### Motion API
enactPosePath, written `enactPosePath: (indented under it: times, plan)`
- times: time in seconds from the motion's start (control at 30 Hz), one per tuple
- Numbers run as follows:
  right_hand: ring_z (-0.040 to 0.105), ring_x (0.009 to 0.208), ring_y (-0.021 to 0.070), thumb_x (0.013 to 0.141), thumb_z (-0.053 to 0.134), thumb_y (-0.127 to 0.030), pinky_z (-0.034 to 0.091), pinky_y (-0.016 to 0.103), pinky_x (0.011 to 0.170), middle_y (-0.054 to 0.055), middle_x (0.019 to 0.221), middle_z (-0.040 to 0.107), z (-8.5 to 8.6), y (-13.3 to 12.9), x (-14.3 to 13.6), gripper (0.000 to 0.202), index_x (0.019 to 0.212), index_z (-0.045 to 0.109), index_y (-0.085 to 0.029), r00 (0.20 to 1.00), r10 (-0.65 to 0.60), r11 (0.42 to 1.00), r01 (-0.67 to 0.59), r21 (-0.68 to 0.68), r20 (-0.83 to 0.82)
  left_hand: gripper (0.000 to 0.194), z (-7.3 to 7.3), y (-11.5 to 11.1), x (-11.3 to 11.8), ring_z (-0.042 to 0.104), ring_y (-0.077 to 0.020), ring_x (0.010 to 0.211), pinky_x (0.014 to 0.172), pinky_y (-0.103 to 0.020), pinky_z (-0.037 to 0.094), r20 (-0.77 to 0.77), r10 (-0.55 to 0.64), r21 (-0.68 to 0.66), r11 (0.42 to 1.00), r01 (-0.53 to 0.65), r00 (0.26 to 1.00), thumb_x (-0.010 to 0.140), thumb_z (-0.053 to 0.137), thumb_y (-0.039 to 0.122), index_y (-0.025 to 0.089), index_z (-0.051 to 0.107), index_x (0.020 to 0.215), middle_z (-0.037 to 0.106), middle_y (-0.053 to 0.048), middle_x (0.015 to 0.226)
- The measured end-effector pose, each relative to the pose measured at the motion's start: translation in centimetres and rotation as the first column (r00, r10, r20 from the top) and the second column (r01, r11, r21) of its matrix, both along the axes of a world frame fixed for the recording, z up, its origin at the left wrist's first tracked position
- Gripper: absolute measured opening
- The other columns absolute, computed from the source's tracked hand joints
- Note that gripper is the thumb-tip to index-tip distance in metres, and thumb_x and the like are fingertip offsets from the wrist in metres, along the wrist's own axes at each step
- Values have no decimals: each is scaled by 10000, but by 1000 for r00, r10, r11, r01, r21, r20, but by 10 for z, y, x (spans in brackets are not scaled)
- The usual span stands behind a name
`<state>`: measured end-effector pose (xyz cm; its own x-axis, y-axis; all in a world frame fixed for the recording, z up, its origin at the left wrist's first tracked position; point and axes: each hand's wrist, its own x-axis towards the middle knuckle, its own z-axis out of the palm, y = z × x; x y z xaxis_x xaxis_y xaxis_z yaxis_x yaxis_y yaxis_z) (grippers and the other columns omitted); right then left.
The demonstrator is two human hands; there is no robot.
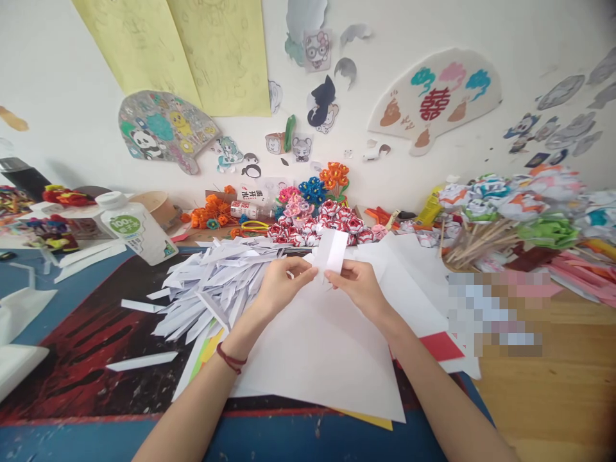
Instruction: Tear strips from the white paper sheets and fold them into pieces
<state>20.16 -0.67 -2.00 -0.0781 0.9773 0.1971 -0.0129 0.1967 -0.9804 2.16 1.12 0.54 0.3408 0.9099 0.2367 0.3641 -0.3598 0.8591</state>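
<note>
A small piece of folded white paper [331, 249] is raised above the large white sheets, with a crease running along it. My left hand [289, 282] pinches its lower left edge between thumb and fingers. On the other side, my right hand [355, 281] grips the lower right edge, thumb in front. Under both hands lies a stack of large white sheets [322, 359]. Left of my left hand spreads a heap of folded white paper strips [212, 282], and several strips lie loose beside it.
A white bottle [137, 228] stands at the left. Red-and-white paper flowers [337, 215] and orange flowers [209, 210] line the wall. Flowers on sticks [500, 205] fill the right. A red paper [441, 346] shows under the white sheets on the dark mat [91, 346].
</note>
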Motion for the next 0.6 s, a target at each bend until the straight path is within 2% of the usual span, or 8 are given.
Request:
enactPosePath:
  times: [0.2,0.43,0.6]
  plan:
    - [589,632,141,723,714,-322,460,248,566,37,720,681,-2,0,0,204,802,718,-133,1000,-17,1000,17,-8,-14,291,-2,-1,0,551,-119,635,575,-213,375,38,21,41,999,-22,999,827,578,373,135,672,688,675,-28,687]
    - [582,629,139,726,707,-340,451,247,561,37,704,674,3,0,1,216,791,718,-134,999,-44,999,44,-25,-21,311,-1,-4,4,522,-100,620,561,-199,362,-33,-66,16,998,66,997,838,556,394,141,685,711,666,-16,706]
    - [562,596,127,711,723,-334,444,242,547,19,650,641,3,-1,-1,202,747,707,-136,998,-62,998,60,-32,-34,299,-1,-6,7,475,-90,584,559,-202,349,-27,-18,26,999,18,999,815,581,379,129,640,661,601,2,630]
